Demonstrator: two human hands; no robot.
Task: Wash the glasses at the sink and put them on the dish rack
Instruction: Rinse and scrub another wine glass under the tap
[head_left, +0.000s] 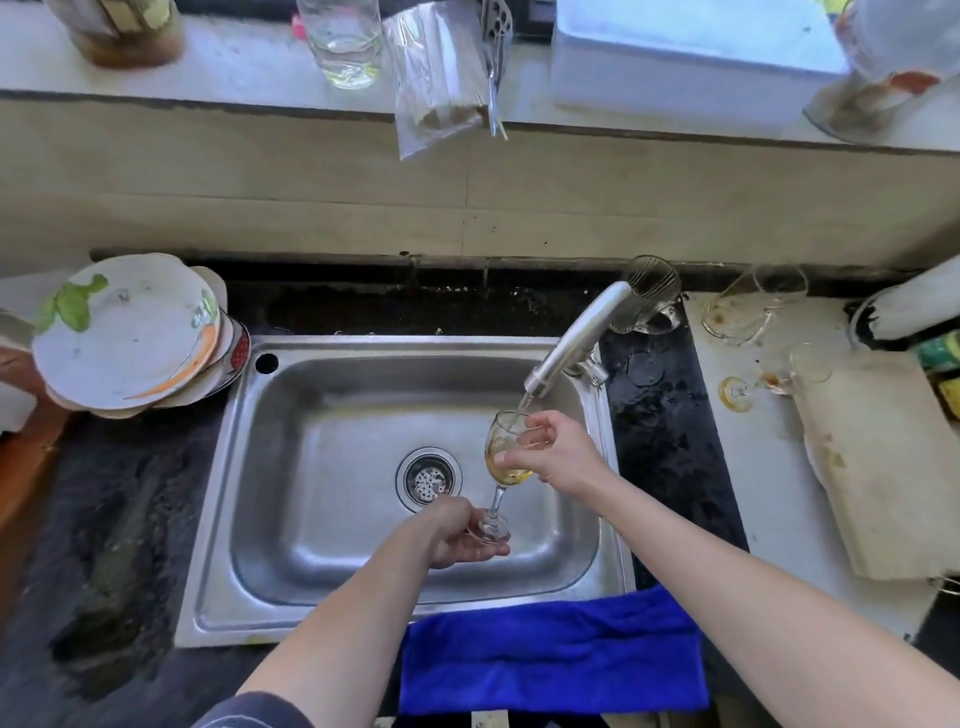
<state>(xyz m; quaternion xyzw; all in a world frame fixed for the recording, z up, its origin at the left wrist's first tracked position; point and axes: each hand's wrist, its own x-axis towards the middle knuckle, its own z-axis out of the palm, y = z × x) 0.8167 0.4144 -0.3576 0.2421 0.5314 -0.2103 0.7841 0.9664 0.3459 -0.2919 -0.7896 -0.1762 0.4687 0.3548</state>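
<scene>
Head view, looking down on the sink. Wine glass held over the right half of the basin, tilted, mouth up under the faucet spout. A thin stream of water runs into the mouth, and yellowish liquid sits in the bowl. Left hand holds the glass by its foot, fingers curled beneath the base. Right hand grips the bowl, thumb on the near side and fingers wrapped round the far side. Drain strainer sits at basin centre, left of the glass. Blue cloth is draped over the sink's front edge, below the forearms. Stack of plates leans on the desk at the sink's left rear corner. Right of the faucet, a clear tumbler stands at the back wall. Further right a glass mug lies tipped over, with brownish residue inside. A second wine glass lies on its side near it, just beside a pale cutting board. On the window ledge above stand a clear jar and a plastic bag, which hangs over the edge.
</scene>
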